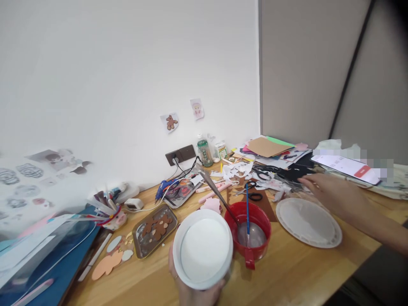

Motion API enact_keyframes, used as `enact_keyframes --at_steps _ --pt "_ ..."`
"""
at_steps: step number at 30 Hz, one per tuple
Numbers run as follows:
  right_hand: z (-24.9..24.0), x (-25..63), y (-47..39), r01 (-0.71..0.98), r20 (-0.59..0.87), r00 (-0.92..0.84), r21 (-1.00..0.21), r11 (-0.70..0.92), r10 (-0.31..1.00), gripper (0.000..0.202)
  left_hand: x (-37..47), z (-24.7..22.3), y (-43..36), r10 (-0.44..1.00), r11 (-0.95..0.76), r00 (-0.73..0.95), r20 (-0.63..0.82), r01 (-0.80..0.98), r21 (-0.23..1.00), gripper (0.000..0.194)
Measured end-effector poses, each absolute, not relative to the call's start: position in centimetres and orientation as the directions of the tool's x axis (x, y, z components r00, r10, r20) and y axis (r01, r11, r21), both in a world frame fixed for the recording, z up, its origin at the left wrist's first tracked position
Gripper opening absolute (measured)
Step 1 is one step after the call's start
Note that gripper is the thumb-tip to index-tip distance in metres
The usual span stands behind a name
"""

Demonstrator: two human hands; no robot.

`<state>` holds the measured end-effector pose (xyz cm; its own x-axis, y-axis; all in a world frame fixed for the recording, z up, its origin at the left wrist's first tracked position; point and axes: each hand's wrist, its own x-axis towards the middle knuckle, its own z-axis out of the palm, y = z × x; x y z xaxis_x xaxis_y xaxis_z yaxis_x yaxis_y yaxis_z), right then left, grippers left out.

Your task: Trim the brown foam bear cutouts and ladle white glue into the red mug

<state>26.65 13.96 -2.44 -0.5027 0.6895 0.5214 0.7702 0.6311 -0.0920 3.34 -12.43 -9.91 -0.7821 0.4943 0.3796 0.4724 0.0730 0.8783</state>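
My left hand (183,293) is wrapped round the underside of a round white tub (178,272), tilted so that its smooth white inside faces me. Beside the tub stands a red cup (265,246) with cloudy liquid, a blue-handled brush (247,208) and a long metal utensil (218,193) leaning in it. On the right, my right hand (325,197) reaches over the table with its fingers stretched out, and I see nothing in them. A pale round lid (309,222) lies flat just below that hand. Scraps of clear plastic lie near its fingertips.
A tray (138,250) holds brown bear-shaped pieces. Black-handled scissors (255,196), paper scraps and a blue glue gun (162,188) lie behind. A green-labelled bottle (204,151) stands by the wall. A lit phone (344,166) lies right, a pen holder (113,221) left.
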Motion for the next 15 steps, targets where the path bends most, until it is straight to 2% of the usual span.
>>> enact_keyframes --at_steps 1,3,5,8,10,13,15 --pt "-1.2 25.0 13.3 0.722 0.517 -0.551 -0.099 0.685 0.655 0.026 3.3 -9.9 -12.5 0.5 0.075 -0.782 0.373 0.469 0.88 0.07" --pt "0.9 21.1 11.9 0.533 0.475 -0.656 -0.258 0.806 0.586 0.031 3.2 -9.8 -12.7 0.522 0.092 -0.78 0.346 0.455 0.886 0.071" --pt "2.3 16.9 10.7 0.404 0.396 -0.76 -0.334 0.852 0.516 0.037 3.1 -9.6 -12.8 0.549 0.117 -0.774 0.315 0.444 0.888 0.073" --pt "3.0 11.4 9.7 0.431 0.277 -0.794 -0.373 0.822 0.542 0.051 3.3 -9.3 -13.1 0.577 0.139 -0.765 0.286 0.437 0.889 0.068" --pt "2.8 9.0 9.7 0.376 0.195 -0.854 -0.411 0.83 0.483 0.055 3.5 -9.0 -13.1 0.589 0.145 -0.76 0.275 0.434 0.889 0.056" --pt "2.4 7.5 10.0 0.286 0.111 -0.92 -0.469 0.836 0.377 0.052 3.7 -8.8 -13.3 0.609 0.159 -0.756 0.24 0.413 0.897 0.037" --pt "2.7 7.8 9.9 0.252 0.11 -0.932 -0.487 0.836 0.345 0.045 3.7 -8.7 -13.4 0.616 0.171 -0.76 0.209 0.388 0.906 0.031"
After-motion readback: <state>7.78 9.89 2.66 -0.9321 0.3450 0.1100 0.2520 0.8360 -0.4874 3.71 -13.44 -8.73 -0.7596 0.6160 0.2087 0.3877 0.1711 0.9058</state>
